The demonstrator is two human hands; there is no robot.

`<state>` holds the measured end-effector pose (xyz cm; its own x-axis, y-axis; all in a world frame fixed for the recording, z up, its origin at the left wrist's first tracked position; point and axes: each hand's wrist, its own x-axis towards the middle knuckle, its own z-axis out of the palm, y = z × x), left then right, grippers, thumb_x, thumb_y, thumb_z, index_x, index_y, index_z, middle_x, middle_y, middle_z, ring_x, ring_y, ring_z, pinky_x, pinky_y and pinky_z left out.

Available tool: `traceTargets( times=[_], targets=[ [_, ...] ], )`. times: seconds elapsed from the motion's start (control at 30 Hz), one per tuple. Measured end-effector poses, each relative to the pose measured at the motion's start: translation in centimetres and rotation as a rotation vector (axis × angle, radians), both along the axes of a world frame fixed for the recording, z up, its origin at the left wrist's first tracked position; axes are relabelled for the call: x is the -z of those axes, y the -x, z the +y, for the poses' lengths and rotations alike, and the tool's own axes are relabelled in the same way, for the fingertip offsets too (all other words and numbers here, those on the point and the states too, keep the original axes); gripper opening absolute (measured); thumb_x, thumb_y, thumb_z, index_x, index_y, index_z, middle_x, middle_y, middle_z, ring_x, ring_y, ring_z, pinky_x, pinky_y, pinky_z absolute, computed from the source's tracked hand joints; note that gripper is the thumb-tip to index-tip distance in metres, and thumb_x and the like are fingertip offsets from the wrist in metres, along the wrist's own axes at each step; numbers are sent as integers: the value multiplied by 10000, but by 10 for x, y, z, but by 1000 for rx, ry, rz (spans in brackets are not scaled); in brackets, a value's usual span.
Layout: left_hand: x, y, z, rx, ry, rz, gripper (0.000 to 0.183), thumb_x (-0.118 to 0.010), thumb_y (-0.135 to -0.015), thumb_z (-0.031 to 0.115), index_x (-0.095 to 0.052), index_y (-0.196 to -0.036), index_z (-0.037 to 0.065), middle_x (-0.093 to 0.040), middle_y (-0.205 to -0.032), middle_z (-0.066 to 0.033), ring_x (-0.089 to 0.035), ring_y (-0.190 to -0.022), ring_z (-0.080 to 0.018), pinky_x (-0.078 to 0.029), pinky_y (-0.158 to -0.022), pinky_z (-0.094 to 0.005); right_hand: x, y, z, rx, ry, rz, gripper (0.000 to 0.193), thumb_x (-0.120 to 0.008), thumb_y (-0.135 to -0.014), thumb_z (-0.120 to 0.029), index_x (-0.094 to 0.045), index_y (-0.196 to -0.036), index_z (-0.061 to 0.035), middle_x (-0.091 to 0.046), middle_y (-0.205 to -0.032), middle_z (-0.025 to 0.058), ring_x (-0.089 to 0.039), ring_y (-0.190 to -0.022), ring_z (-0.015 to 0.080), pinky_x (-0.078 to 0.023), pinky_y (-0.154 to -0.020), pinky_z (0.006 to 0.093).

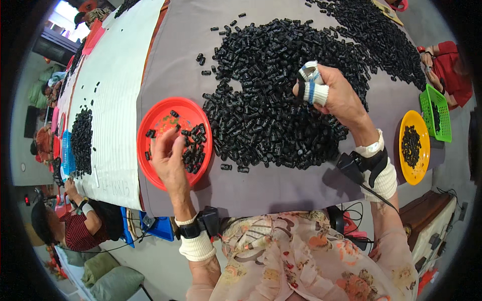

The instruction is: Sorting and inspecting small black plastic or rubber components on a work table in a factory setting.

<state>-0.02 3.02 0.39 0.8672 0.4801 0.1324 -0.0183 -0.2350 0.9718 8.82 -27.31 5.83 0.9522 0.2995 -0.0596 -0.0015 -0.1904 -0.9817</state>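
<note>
A big heap of small black plastic cylinders (271,95), cord-lock-like in shape, spreads over the grey-covered table. Over the red plate (146,168) at its left reaches my left hand (169,155), fingers bent but apart, near several of the black cylinders (193,155) lying in the plate. Above the heap's right side, my right hand (331,93) is closed. White-and-blue striped knit covers (315,93) wrap its fingers. Whatever those fingers hold, if anything, is hidden. Both wrists have white knit cuffs and black straps.
An orange-yellow plate (423,168) with black pieces and a green basket (442,118) stand at the right. A white-covered table (120,75) with another pile adjoins at left. Co-workers sit left (75,226) and right (452,72). A cable hangs from my right wrist.
</note>
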Motion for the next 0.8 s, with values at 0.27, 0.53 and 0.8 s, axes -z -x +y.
traceTargets(
  times=[0.27, 0.53, 0.8],
  targets=[
    [38, -30, -112, 451, -528, 68, 217, -706, -718, 145, -627, -856, -2, -548, -706, -88, -552, -598, -167, -447, -557, -273, 15, 7, -8, -104, 9, 65, 170, -529, -841, -215, -599, -854, -60, -445, -541, -50, -390, -423, 26, -296, -387, 190],
    [25, -43, -102, 505, 312, 294, 138, -636, -796, 112, -633, -886, 6, -594, -778, -49, -568, -634, -135, -460, -606, -258, 17, 13, -5, -160, 23, 65, 145, -631, -769, -127, -581, -848, -17, -552, -665, -25, -507, -617, 62, -412, -557, 221],
    [-17, -22, -88, 628, 1353, 49, 194, -522, -890, 129, -548, -1042, 10, -594, -899, -106, -554, -763, -177, -481, -720, -334, -10, 30, 38, -188, -36, -214, 250, -714, -690, -90, -553, -871, -26, -553, -691, -13, -475, -629, 45, -427, -566, 215]
  ],
)
